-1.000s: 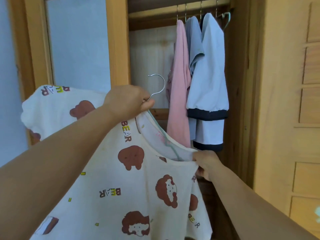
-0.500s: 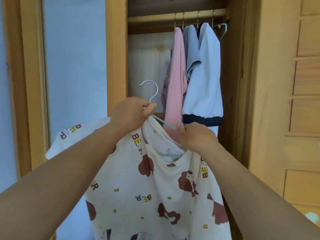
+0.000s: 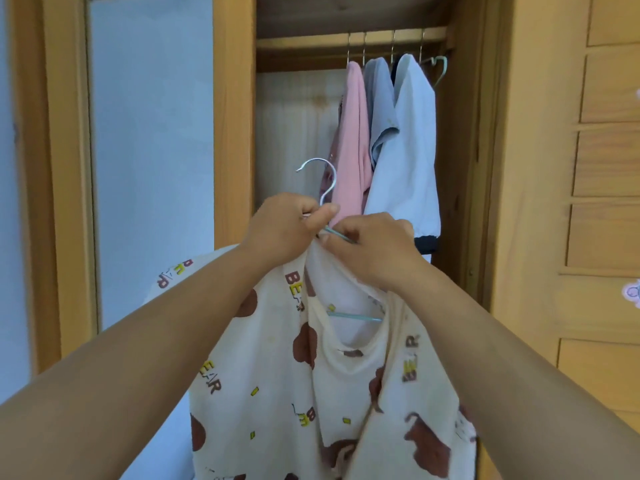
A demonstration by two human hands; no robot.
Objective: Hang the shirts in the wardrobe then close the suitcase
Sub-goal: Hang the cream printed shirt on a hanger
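The wooden wardrobe (image 3: 235,133) fills most of the frame, its open compartment in the upper middle holding a rail (image 3: 349,39) near the top. On that rail, toward the upper right, three shirts already hang close together: a pink shirt (image 3: 353,140), a grey shirt (image 3: 379,109) and a white shirt with a dark hem (image 3: 408,161), with an empty green hanger (image 3: 437,65) just beside them at the right end. The left part of the rail is bare. In the lower middle of the frame the bear-print shirt (image 3: 311,393) hangs in front of the wardrobe, not yet on the rail; it sits on a wire hanger (image 3: 323,181) whose silver hook stands above the collar. The left hand (image 3: 287,226) grips the hanger just below the hook, and the right hand (image 3: 374,251), touching the left, pinches the collar fabric at the hanger's arm, seemingly settling the shirt's shoulder. So hanging looks partly done, with this shirt left to hook on. The suitcase is not in view, so whether more shirts remain cannot be told, and closing it is apparently still to come.
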